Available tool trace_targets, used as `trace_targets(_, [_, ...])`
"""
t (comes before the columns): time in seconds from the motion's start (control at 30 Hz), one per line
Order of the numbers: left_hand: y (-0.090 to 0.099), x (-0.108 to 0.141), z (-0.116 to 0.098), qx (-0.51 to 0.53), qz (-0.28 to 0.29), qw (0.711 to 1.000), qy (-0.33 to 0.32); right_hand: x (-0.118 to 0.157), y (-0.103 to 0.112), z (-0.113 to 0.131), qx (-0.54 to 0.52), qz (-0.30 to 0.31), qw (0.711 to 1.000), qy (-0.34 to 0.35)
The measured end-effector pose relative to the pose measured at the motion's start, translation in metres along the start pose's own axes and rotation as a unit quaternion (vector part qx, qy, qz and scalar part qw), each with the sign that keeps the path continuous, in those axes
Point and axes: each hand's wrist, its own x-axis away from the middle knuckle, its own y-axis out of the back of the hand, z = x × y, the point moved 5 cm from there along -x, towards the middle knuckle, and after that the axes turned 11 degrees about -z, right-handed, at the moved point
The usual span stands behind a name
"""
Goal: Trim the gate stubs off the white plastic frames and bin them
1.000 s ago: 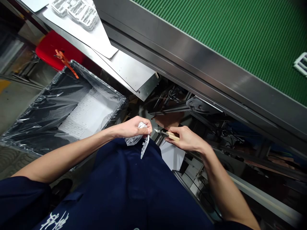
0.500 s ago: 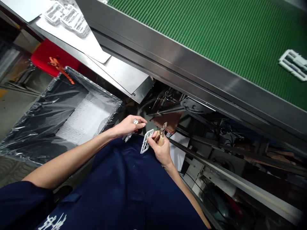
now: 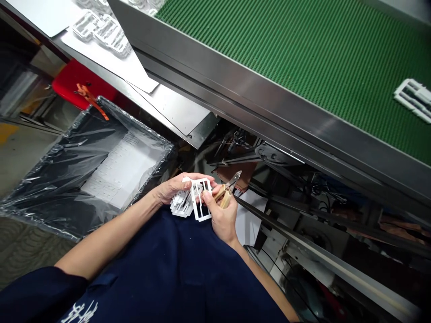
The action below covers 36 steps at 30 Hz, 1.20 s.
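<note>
My left hand [image 3: 175, 186] is closed on several white plastic frames [image 3: 182, 205], bunched together in front of my dark blue shirt. Between thumb and fingers, my right hand [image 3: 224, 217] grips one more white plastic frame [image 3: 202, 214], which has long slots and stands face-on to me, close beside the bunch. That same hand also holds nippers [image 3: 229, 186] with yellowish handles, their metal jaws pointing up and away to the right. The fingers of both hands are partly hidden behind the frames.
Ahead runs a green conveyor belt [image 3: 286, 58] with a metal side rail; another white frame [image 3: 413, 98] lies on it at right. To the left stands a plastic-lined bin [image 3: 60, 179] beside a red stool [image 3: 79, 83]. Stacked white frames [image 3: 111, 36] sit on the metal table.
My hands have come together. The bunch in my left hand has turned to show its faces, and the frame in my right hand has turned face-on and moved next to it.
</note>
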Motion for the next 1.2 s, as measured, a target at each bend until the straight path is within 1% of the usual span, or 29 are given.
trace_targets(0.03, [0.0, 0.0, -0.002, 0.007, -0.01, 1.0, -0.005, 0.0, -0.001, 0.004, 0.016, 0.014, 1.0, 0.005])
trace_targets(0.1, [0.002, 0.001, -0.004, 0.028, -0.028, 0.999, -0.015, -0.001, -0.001, 0.013, 0.093, 0.066, 0.993, 0.027])
trace_targets(0.17, [0.005, 0.003, -0.006, 0.047, -0.04, 0.998, -0.021, -0.003, 0.004, 0.023, 0.205, 0.114, 0.969, 0.077])
trace_targets(0.23, [0.008, 0.005, -0.006, 0.048, -0.045, 0.998, -0.016, -0.009, 0.013, 0.035, 0.315, 0.134, 0.928, 0.149])
trace_targets(0.3, [0.01, 0.007, -0.004, 0.032, -0.047, 0.998, 0.001, -0.016, 0.023, 0.045, 0.41, 0.144, 0.874, 0.219])
trace_targets(0.37, [0.01, 0.01, -0.002, 0.014, -0.043, 0.999, 0.014, -0.023, 0.028, 0.051, 0.492, 0.171, 0.812, 0.265])
trace_targets(0.43, [0.009, 0.012, -0.002, -0.003, -0.037, 0.999, 0.018, -0.027, 0.031, 0.054, 0.549, 0.202, 0.757, 0.291])
trace_targets(0.5, [0.008, 0.014, -0.002, -0.016, -0.032, 0.999, 0.022, -0.03, 0.03, 0.056, 0.583, 0.227, 0.717, 0.308])
trace_targets(0.6, [0.007, 0.017, -0.001, -0.032, -0.026, 0.999, 0.032, -0.031, 0.027, 0.059, 0.611, 0.249, 0.676, 0.328])
trace_targets(0.67, [0.007, 0.019, -0.002, -0.044, -0.024, 0.998, 0.034, -0.031, 0.025, 0.06, 0.621, 0.26, 0.66, 0.335])
trace_targets(0.73, [0.007, 0.021, -0.002, -0.054, -0.025, 0.998, 0.032, -0.031, 0.023, 0.06, 0.625, 0.271, 0.649, 0.338])
trace_targets(0.97, [0.007, 0.023, -0.001, -0.073, -0.02, 0.996, 0.036, -0.029, 0.021, 0.061, 0.634, 0.279, 0.629, 0.352])
trace_targets(1.07, [0.007, 0.024, -0.001, -0.081, -0.014, 0.996, 0.037, -0.028, 0.02, 0.061, 0.638, 0.28, 0.626, 0.351])
trace_targets(1.2, [0.008, 0.025, -0.001, -0.087, -0.007, 0.995, 0.038, -0.028, 0.02, 0.06, 0.63, 0.28, 0.634, 0.35])
